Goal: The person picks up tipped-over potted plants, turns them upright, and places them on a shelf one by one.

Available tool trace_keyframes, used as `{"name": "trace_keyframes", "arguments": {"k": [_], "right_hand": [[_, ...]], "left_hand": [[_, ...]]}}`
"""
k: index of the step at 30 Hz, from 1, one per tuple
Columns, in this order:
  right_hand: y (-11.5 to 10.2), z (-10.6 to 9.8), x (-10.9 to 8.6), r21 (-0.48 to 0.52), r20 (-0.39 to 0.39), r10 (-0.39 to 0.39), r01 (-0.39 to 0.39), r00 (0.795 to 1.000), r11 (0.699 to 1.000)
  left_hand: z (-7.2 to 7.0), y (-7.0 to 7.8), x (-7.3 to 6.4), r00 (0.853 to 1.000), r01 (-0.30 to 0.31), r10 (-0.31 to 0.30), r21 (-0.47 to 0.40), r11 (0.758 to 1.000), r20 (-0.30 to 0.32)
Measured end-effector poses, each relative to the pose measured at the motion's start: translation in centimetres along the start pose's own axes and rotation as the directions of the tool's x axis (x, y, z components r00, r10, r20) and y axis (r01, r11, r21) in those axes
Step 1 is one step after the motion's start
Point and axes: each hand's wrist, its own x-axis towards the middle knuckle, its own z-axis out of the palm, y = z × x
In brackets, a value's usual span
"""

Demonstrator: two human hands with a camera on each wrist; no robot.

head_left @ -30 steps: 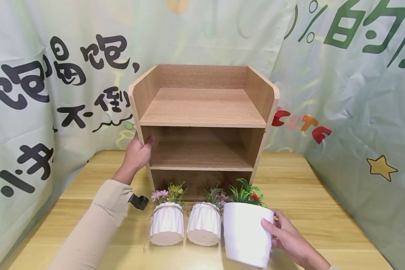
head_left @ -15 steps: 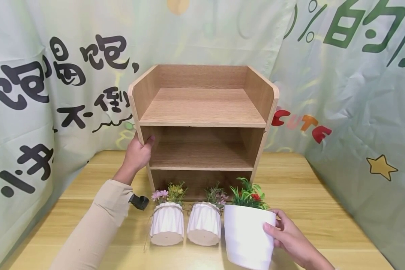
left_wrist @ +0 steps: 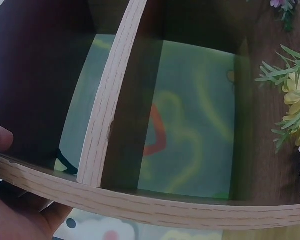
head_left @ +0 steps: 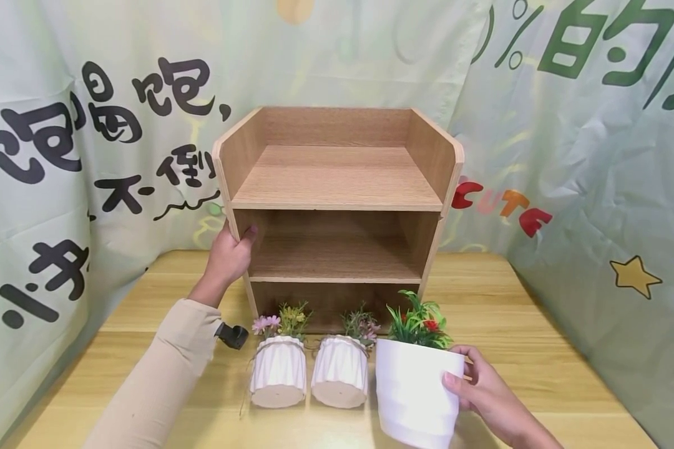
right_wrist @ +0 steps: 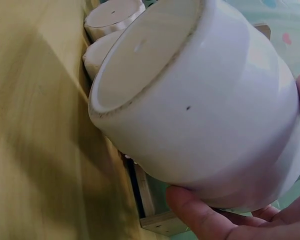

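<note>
the right hand (head_left: 490,395) has its grip clamped on the big pot (head_left: 415,396), beside two small pots (head_left: 339,372) before the shelf (head_left: 337,178); the left hand (head_left: 228,257) is clamped on the shelf's left side.

Up high and central sits the head view, facing forward and down over the desk (head_left: 539,349), far enough back to frame the wooden shelf (head_left: 337,178) almost head-on. Across to the left wrist: right up close, peering into the shelf's compartments, turned on its side, left grip (head_left: 230,255) in the lower corner. And the right wrist, tight on the white pot (head_left: 415,396) from its base end, desk running up the left edge! Head and left wrist share that grip and the yellow flowers (left_wrist: 295,92); head and right wrist share pot, right grip (head_left: 485,393) and both small pots (head_left: 278,374).
</note>
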Motion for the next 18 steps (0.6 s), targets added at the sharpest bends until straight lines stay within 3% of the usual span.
{"name": "trace_keyframes", "arguments": {"k": [8,18], "right_hand": [[-0.9,-0.3,-0.3,-0.066,-0.032,-0.013,0.01,0.999,0.998],[-1.5,-0.6,-0.7,-0.155,-0.07,-0.108,0.096,0.992,0.983]], "left_hand": [[0.1,-0.2,0.0,1.0,0.017,-0.017,0.019,1.0,-0.007],[0.0,-0.1,0.2,1.0,0.014,-0.014,-0.001,1.0,0.002]]}}
